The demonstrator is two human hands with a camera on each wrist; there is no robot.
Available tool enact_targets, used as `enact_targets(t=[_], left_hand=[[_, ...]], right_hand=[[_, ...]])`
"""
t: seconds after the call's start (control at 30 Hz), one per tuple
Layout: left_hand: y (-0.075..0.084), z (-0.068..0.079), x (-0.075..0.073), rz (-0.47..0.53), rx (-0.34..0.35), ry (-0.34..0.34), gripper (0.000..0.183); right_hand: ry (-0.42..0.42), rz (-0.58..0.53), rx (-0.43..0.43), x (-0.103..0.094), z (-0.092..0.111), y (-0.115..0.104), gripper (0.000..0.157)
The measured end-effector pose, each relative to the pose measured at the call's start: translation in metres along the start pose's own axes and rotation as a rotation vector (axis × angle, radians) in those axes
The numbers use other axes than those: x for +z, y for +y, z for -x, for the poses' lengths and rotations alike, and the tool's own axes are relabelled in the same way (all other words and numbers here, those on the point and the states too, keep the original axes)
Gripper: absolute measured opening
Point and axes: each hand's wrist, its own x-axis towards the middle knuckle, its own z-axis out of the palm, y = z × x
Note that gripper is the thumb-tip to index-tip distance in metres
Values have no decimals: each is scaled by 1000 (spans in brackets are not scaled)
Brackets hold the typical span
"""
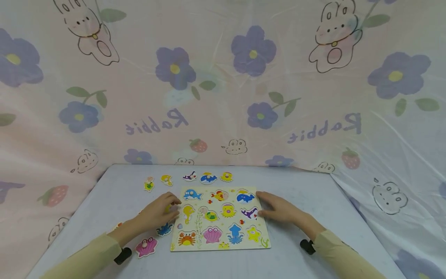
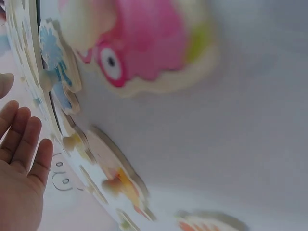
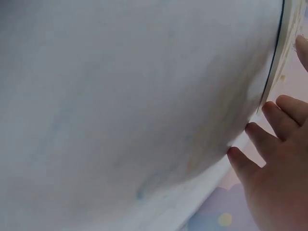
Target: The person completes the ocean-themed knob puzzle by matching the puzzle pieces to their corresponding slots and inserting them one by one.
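A light wooden puzzle board point(image 1: 219, 223) printed with sea animals lies flat on the table. My left hand point(image 1: 158, 213) is at its left edge, fingers loosely bent, with fingertips right by the rim. At the right edge my right hand point(image 1: 278, 209) has its thumb and fingers spread, fingertips overlapping the border in the head view. A blue squid piece point(image 1: 164, 229) lies beneath my left hand's side, near the board. Closer to me is a pink shell piece point(image 1: 146, 247), whose knob shows large in the left wrist view. My left wrist and forearm partly cover other pieces.
Behind the board lie loose pieces: a turtle point(image 1: 149, 184), a seahorse point(image 1: 166, 179), a dark purple whale point(image 1: 190, 176), a blue whale point(image 1: 208, 178) and a yellow octopus point(image 1: 226, 176). A patterned curtain point(image 1: 223, 97) hangs around the white table point(image 1: 296, 255).
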Motion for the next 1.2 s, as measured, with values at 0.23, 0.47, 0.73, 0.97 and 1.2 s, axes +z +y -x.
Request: enact_targets(t=[0.23,0.47,0.73,0.97,1.2], left_hand=[[-11,23,-10,32,-51,19,28],[-24,40,-21,33,-94,51,27],[-40,58,-29,11,-106,121,26],[-59,62,-31,40,-131,98,19],[-67,64,-33,79,-98,59,17]], right_hand=[[-53,73,-72,1,3,2,77],[-62,77,-97,0,6,1,76],[-58,84,-81,1,5,0,76],[-54,75,-77,0,8,1,76],[-69,84,-82,2,7,2,77]])
